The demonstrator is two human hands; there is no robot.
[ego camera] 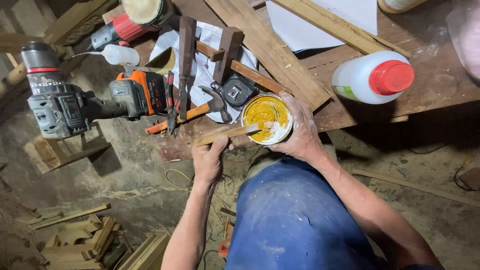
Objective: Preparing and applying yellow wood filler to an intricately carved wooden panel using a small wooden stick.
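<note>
A small round can [267,118] of yellow paste with a white blob in it sits at the near edge of a low wooden bench [430,85]. My right hand [301,131], smeared with white, wraps around the can's right side. My left hand [209,159] grips a flat wooden stick [226,134] by its left end. The stick's other end dips into the paste. My knee in blue cloth [290,215] is just below the can.
Left of the can lie a hammer [212,105], pliers [171,107], an orange-black cordless drill [140,92], a grey drill [55,102] and a wooden clamp [227,50]. A white jug with a red cap [372,77] lies to the right. Planks [272,50] and paper cover the bench; wood scraps [82,240] litter the floor.
</note>
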